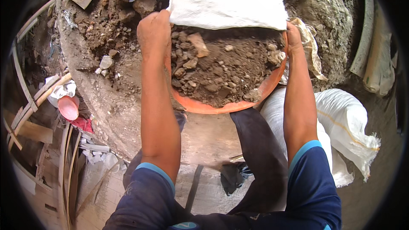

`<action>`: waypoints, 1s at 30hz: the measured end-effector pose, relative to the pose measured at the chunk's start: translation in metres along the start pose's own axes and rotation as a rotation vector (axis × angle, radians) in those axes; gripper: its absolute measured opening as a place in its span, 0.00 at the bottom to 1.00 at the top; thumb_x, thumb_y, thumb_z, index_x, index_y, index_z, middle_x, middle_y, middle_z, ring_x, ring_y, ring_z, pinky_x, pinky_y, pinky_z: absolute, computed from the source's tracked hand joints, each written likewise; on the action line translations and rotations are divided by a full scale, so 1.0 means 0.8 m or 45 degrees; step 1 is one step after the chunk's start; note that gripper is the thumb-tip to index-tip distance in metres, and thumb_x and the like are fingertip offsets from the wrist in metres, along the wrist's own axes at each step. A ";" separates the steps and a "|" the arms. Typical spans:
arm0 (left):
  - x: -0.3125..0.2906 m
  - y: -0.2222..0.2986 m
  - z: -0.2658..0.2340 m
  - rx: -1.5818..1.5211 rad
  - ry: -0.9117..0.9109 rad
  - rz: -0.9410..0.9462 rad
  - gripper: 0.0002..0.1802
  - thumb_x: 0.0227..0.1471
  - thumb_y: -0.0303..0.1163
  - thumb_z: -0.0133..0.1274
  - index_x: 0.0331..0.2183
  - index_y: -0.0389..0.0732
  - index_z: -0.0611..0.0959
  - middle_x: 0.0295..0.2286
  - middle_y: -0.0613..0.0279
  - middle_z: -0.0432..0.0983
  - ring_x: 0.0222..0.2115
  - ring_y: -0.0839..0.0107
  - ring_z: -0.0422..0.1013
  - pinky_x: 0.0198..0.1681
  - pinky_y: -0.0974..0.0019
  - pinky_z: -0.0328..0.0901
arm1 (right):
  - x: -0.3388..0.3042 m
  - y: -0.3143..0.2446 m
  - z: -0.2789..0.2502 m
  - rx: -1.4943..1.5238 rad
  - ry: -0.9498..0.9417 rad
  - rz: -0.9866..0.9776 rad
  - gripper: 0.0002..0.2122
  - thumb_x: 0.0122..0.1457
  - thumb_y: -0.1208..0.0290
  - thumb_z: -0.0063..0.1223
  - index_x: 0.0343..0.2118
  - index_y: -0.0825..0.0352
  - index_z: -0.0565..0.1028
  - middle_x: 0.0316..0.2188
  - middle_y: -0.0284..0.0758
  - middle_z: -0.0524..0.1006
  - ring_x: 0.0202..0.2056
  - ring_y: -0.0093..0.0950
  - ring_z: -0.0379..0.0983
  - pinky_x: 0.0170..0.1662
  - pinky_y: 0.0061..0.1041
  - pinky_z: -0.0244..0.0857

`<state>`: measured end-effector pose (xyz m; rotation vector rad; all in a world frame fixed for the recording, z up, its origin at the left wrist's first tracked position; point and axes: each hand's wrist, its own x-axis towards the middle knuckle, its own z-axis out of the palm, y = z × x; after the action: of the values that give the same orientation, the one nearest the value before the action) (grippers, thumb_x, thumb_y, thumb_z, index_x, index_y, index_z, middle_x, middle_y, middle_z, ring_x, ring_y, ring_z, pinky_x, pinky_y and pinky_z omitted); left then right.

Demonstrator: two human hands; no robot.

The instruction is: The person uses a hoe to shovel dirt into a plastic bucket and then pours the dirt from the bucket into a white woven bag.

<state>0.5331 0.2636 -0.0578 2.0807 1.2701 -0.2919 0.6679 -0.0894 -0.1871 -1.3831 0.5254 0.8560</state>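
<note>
our navy sleeves (142, 196) are nearest; beyond, our left hand (154, 32) and right hand (294, 39) have fingers curled closed on opposite sides of the orange basin (204, 108), between our forearms (160, 110), holding soil (232, 66). whether they also pinch the white sack (230, 2), we cannot tell.

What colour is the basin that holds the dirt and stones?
The basin is orange, best seen in the head view.

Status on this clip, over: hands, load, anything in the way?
Left hand and right hand gripping opposite sides of the orange basin, at the white sack's corners. Soil and rubble inside. Sack hides the basin's far rim.
</note>
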 end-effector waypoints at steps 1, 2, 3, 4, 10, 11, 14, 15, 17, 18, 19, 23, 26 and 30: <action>0.011 -0.007 0.004 0.301 -0.008 0.451 0.20 0.45 0.40 0.47 0.33 0.33 0.83 0.34 0.41 0.77 0.32 0.50 0.73 0.40 0.58 0.65 | 0.001 0.006 -0.009 -0.025 0.007 -0.021 0.14 0.61 0.71 0.44 0.43 0.77 0.75 0.41 0.38 0.77 0.42 0.26 0.72 0.48 0.25 0.63; 0.023 -0.015 0.009 0.598 0.096 0.905 0.17 0.45 0.31 0.47 0.35 0.34 0.83 0.33 0.43 0.77 0.29 0.55 0.73 0.39 0.60 0.65 | 0.004 0.015 -0.029 -0.048 0.015 -0.042 0.15 0.61 0.70 0.44 0.43 0.76 0.74 0.42 0.38 0.77 0.43 0.26 0.72 0.48 0.25 0.63; 0.028 0.001 0.025 -0.102 -0.022 0.535 0.17 0.45 0.27 0.45 0.37 0.33 0.81 0.32 0.49 0.77 0.30 0.62 0.72 0.37 0.62 0.65 | 0.021 0.033 -0.066 -0.061 0.012 0.005 0.16 0.61 0.68 0.45 0.45 0.75 0.74 0.43 0.39 0.76 0.44 0.27 0.72 0.49 0.25 0.63; 0.038 0.011 0.037 -0.773 -0.121 0.134 0.18 0.44 0.22 0.43 0.39 0.32 0.80 0.31 0.56 0.77 0.31 0.68 0.72 0.36 0.65 0.65 | 0.019 0.030 -0.056 -0.051 0.013 0.008 0.16 0.61 0.67 0.45 0.44 0.75 0.75 0.42 0.38 0.77 0.43 0.26 0.72 0.48 0.24 0.63; 0.053 -0.008 0.036 -0.791 -0.341 -0.051 0.15 0.44 0.26 0.45 0.33 0.32 0.82 0.28 0.63 0.74 0.27 0.74 0.68 0.31 0.70 0.62 | 0.021 0.038 -0.055 -0.179 0.314 0.159 0.17 0.60 0.62 0.49 0.45 0.70 0.76 0.41 0.35 0.77 0.41 0.24 0.71 0.46 0.22 0.62; 0.054 -0.020 0.032 -0.464 -0.305 0.092 0.12 0.44 0.27 0.46 0.29 0.32 0.81 0.26 0.65 0.73 0.26 0.75 0.66 0.29 0.70 0.61 | 0.017 0.033 -0.051 -0.176 0.299 0.151 0.17 0.59 0.61 0.49 0.45 0.69 0.76 0.40 0.34 0.77 0.41 0.23 0.71 0.46 0.22 0.61; 0.028 -0.055 0.030 -0.427 -0.198 0.035 0.11 0.45 0.30 0.46 0.23 0.34 0.80 0.21 0.67 0.71 0.22 0.75 0.64 0.25 0.68 0.59 | -0.002 0.021 -0.035 -0.099 0.221 0.074 0.16 0.59 0.61 0.50 0.44 0.67 0.77 0.37 0.30 0.76 0.38 0.20 0.69 0.43 0.20 0.60; 0.018 -0.060 0.030 -0.576 -0.176 -0.063 0.12 0.46 0.31 0.45 0.22 0.34 0.79 0.20 0.68 0.70 0.21 0.75 0.63 0.24 0.66 0.58 | -0.009 0.017 -0.031 -0.066 0.188 0.066 0.16 0.59 0.61 0.49 0.44 0.66 0.77 0.35 0.28 0.76 0.35 0.18 0.68 0.41 0.18 0.60; 0.023 -0.068 0.029 -0.592 -0.192 -0.105 0.12 0.46 0.32 0.46 0.22 0.35 0.79 0.20 0.68 0.69 0.20 0.76 0.62 0.24 0.67 0.58 | -0.010 0.025 -0.037 -0.053 0.177 0.095 0.16 0.60 0.61 0.49 0.45 0.65 0.76 0.36 0.27 0.76 0.38 0.18 0.67 0.45 0.18 0.58; 0.024 -0.075 0.031 -0.611 -0.203 -0.138 0.12 0.46 0.32 0.46 0.22 0.35 0.79 0.19 0.68 0.69 0.20 0.76 0.62 0.24 0.68 0.57 | -0.008 0.030 -0.041 -0.085 0.195 0.133 0.16 0.59 0.60 0.50 0.46 0.65 0.76 0.40 0.28 0.75 0.42 0.20 0.67 0.50 0.19 0.56; 0.030 -0.082 0.032 -0.608 -0.217 -0.138 0.12 0.46 0.33 0.46 0.23 0.35 0.79 0.20 0.68 0.69 0.21 0.77 0.62 0.24 0.68 0.58 | -0.007 0.031 -0.040 -0.143 0.167 0.100 0.13 0.58 0.60 0.50 0.39 0.63 0.76 0.32 0.26 0.73 0.35 0.20 0.66 0.41 0.21 0.57; 0.071 -0.106 0.030 -0.649 -0.347 -0.086 0.12 0.48 0.35 0.48 0.26 0.38 0.80 0.23 0.69 0.71 0.25 0.78 0.64 0.27 0.70 0.60 | -0.024 -0.013 -0.027 -0.721 0.059 -0.033 0.12 0.57 0.60 0.48 0.22 0.61 0.69 0.16 0.24 0.63 0.17 0.19 0.55 0.20 0.22 0.48; 0.092 -0.096 0.028 -0.743 -0.563 -0.275 0.16 0.49 0.42 0.53 0.34 0.40 0.81 0.28 0.70 0.71 0.28 0.76 0.66 0.35 0.71 0.61 | -0.027 -0.037 -0.029 -0.862 -0.131 -0.295 0.08 0.55 0.65 0.48 0.25 0.64 0.71 0.18 0.26 0.66 0.20 0.18 0.61 0.22 0.21 0.55; 0.104 -0.093 0.044 -0.687 -0.507 -0.114 0.21 0.50 0.46 0.56 0.37 0.38 0.79 0.33 0.66 0.73 0.35 0.76 0.66 0.41 0.73 0.59 | -0.042 -0.050 0.005 -0.790 0.046 -0.197 0.06 0.52 0.74 0.46 0.32 0.65 0.75 0.23 0.25 0.72 0.20 0.15 0.65 0.21 0.17 0.58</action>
<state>0.5163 0.3211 -0.1584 1.4276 1.0545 -0.3391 0.6783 -0.0913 -0.1358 -1.9772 0.1724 0.9067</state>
